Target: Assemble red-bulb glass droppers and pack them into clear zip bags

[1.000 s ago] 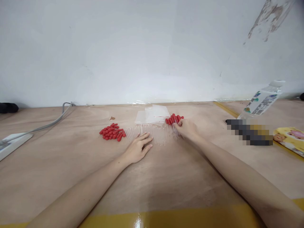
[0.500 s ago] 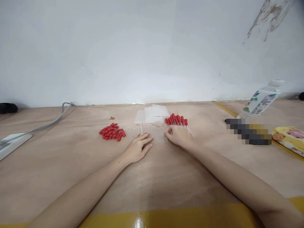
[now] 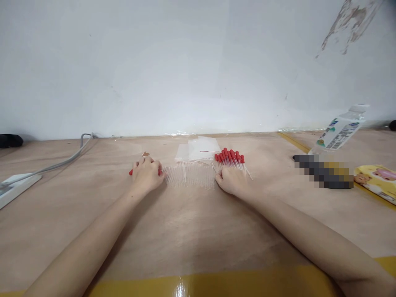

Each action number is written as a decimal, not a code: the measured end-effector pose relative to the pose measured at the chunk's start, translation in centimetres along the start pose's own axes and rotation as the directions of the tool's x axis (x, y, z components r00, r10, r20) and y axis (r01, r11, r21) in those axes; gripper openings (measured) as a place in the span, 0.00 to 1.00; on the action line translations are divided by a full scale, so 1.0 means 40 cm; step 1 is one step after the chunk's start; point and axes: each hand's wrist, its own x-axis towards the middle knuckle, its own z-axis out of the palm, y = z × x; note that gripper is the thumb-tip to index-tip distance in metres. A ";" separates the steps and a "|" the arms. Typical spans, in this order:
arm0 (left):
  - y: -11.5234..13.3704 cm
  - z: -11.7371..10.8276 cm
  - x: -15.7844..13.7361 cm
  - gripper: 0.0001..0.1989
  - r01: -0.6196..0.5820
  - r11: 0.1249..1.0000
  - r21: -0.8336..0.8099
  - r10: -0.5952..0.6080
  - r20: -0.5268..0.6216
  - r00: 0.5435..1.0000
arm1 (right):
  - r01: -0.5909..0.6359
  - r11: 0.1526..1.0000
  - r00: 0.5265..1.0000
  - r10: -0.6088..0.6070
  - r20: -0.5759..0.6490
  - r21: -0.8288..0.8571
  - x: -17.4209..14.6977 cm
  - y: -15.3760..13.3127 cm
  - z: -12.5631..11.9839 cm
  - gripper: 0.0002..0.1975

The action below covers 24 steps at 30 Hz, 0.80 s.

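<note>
My left hand (image 3: pixel 147 173) lies over the pile of red rubber dropper bulbs (image 3: pixel 130 171), covering most of it. Its fingers are curled down among the bulbs, with red showing beside the thumb. A row of thin clear dropper tubes (image 3: pixel 190 175) lies side by side between my hands. At the right end of that row, my right hand (image 3: pixel 232 180) is closed in a pinch on a tube, its fingertips partly hidden. Just behind it, several droppers with red bulbs fitted (image 3: pixel 230 156) lie fanned out, their lower ends partly covered by the hand.
White sheets or flat bags (image 3: pixel 202 147) lie behind the tubes. To the right are a tilted clear bottle (image 3: pixel 342 130), a blurred dark object (image 3: pixel 324 173) and a yellow packet (image 3: pixel 377 181). A grey cable (image 3: pixel 71 159) and white block (image 3: pixel 20 187) are on the left.
My left hand has moved left from the tubes onto the pile of red bulbs. My right hand has shifted only slightly and stays at the right end of the row.
</note>
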 end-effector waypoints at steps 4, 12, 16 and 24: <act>-0.004 0.005 -0.004 0.14 0.004 0.993 0.121 -0.016 0.104 0.994 | 0.039 0.999 0.990 -0.034 -0.139 0.033 -0.012 0.004 0.012 0.10; 0.006 -0.002 -0.008 0.12 0.032 0.987 0.158 -0.045 0.079 0.996 | 0.223 0.965 0.919 -0.162 -0.359 0.136 -0.011 0.045 0.063 0.07; 0.033 -0.025 -0.016 0.09 -0.078 0.997 -0.012 0.077 -0.075 0.994 | 0.315 0.918 0.904 -0.211 -0.373 0.243 -0.004 0.059 0.083 0.07; 0.149 0.064 -0.080 0.06 -0.203 0.698 -0.687 0.172 -0.114 0.978 | 0.500 0.794 0.860 -0.407 -0.308 0.348 -0.033 0.040 0.050 0.07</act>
